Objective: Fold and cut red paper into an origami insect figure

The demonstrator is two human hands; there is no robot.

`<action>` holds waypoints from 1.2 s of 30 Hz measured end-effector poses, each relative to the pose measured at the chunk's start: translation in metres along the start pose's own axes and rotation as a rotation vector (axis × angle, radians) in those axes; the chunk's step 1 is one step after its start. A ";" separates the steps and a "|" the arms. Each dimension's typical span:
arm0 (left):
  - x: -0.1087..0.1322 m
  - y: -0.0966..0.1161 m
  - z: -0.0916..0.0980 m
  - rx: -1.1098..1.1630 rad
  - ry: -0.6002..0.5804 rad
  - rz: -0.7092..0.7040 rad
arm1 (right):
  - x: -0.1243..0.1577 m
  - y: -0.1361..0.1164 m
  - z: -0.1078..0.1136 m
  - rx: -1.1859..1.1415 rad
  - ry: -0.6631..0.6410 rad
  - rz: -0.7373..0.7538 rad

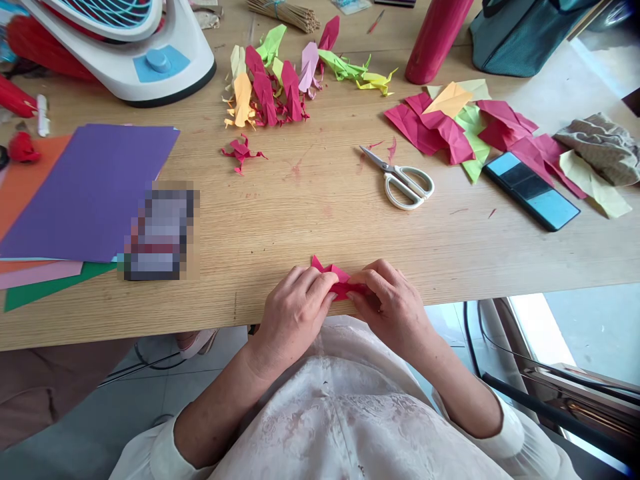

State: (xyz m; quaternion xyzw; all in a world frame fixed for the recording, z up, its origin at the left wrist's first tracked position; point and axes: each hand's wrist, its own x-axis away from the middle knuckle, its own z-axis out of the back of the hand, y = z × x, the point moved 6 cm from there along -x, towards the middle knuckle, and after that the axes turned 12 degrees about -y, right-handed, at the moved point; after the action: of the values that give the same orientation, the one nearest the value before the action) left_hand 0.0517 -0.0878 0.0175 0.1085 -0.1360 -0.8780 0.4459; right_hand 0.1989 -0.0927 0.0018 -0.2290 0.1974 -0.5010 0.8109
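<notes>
At the table's front edge, both hands pinch a small folded piece of red paper (340, 272). My left hand (301, 300) grips its left part between thumb and fingers, and a pointed corner sticks out beyond the fingertips. On the right side of the paper, my right hand (390, 293) presses with thumb and forefinger. Much of the paper is hidden under the fingers. Scissors with white handles (407, 187) lie farther back to the right. A small red folded-paper figure (242, 153) lies farther back to the left.
Several folded-paper figures (265, 87) stand at the back. Creased paper pieces (450, 127) and a blue-screened phone (533, 191) lie right. Coloured sheets (90, 193), a blurred-out device (160, 233) and a white fan (170, 53) are left. A red bottle (437, 40) stands behind.
</notes>
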 end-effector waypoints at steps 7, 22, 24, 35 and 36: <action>0.003 0.004 0.002 -0.090 0.072 -0.078 | -0.001 0.001 -0.001 -0.022 -0.022 -0.020; 0.024 -0.003 -0.015 -0.274 -0.197 -0.387 | -0.003 -0.003 0.001 -0.009 0.009 -0.002; 0.025 -0.004 -0.018 -0.261 -0.233 -0.368 | 0.002 -0.001 0.003 -0.059 0.028 0.013; 0.027 -0.006 -0.018 -0.238 -0.220 -0.351 | 0.050 0.008 0.002 0.230 0.043 0.250; 0.026 -0.006 -0.019 -0.227 -0.231 -0.355 | 0.050 0.007 0.001 0.266 0.031 0.255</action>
State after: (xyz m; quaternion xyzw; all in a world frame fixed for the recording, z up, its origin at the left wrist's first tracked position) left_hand 0.0374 -0.1082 -0.0041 -0.0214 -0.0654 -0.9589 0.2754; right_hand 0.2255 -0.1348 -0.0065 -0.0851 0.1695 -0.4193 0.8878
